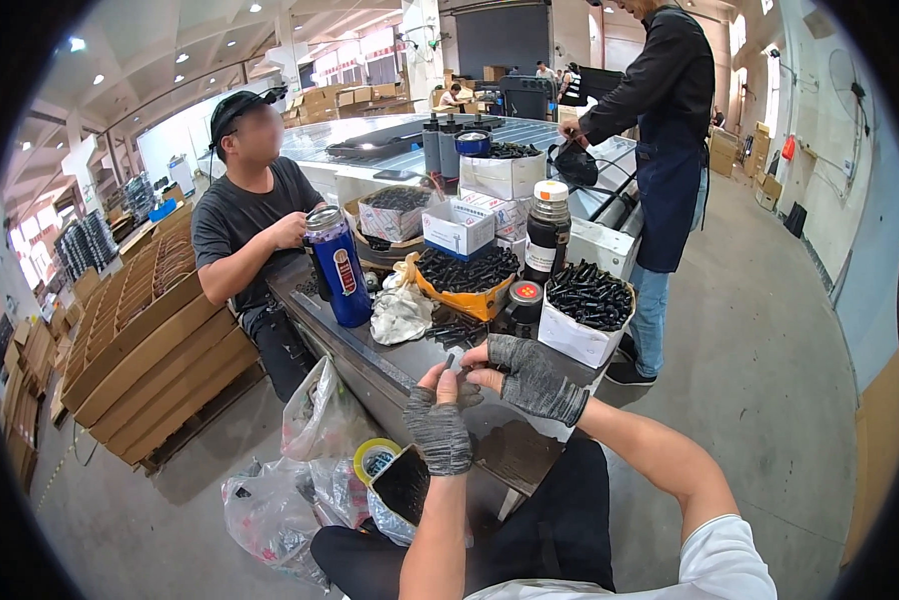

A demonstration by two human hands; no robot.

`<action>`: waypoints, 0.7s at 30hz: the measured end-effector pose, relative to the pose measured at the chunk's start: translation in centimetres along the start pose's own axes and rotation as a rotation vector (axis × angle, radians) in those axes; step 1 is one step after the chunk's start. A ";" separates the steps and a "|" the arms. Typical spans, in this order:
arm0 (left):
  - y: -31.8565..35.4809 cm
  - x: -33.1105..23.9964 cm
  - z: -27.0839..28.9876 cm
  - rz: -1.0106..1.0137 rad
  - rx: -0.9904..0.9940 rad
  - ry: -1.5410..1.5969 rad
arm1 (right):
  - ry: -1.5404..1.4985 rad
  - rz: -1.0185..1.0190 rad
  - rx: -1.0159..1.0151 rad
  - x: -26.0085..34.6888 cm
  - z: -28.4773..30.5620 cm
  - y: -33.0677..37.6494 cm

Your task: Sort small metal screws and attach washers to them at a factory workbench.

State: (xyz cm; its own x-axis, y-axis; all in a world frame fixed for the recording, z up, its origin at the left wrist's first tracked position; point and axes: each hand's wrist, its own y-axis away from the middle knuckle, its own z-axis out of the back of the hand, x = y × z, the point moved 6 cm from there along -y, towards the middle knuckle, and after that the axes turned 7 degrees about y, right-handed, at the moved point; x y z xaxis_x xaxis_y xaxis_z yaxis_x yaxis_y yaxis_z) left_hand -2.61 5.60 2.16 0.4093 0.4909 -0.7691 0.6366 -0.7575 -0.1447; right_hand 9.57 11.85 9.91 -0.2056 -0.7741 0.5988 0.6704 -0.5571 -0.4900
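Just above the near end of the work table, both my hands wear grey fingerless gloves and meet at the fingertips. My left hand (438, 420) pinches a small dark cylindrical part (450, 361) between thumb and fingers. From the right, my right hand (532, 380) closes its thumb and fingertips close beside that part; what lies between them is too small to name. Several loose black parts (457, 331) lie on the table beyond my hands. A white box (573, 342) heaped with similar black parts stands right of them, and an orange-yellow bag (482, 304) of black pieces lies farther back.
A large blue flask (344, 275), a white cloth (400, 316), a red-topped black flask (524, 306) and a black thermos (547, 238) stand about the table. Plastic bags (285, 505) and an open bin (402, 484) sit below. One co-worker sits left; another stands right.
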 end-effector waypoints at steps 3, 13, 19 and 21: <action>-0.2 0.2 0.0 -0.054 -0.024 0.006 | -0.267 -0.217 0.134 -0.6 -0.1 -0.3; -0.1 0.1 0.4 -0.048 -0.023 0.040 | -0.066 -0.020 0.072 1.4 0.2 -0.1; -0.2 0.9 1.0 -0.045 -0.084 0.088 | 0.402 -0.007 0.042 -3.4 1.8 -0.4; -0.4 0.9 1.1 -0.027 -0.082 0.085 | 0.580 -0.001 0.090 -5.2 0.7 -0.2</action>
State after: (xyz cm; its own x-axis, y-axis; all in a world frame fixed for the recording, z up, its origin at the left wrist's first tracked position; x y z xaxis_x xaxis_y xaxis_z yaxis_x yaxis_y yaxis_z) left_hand -3.19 5.87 0.84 0.4432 0.5475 -0.7098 0.6977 -0.7078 -0.1104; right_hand 11.04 16.25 7.33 -0.5462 -0.8255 0.1421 0.7226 -0.5502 -0.4185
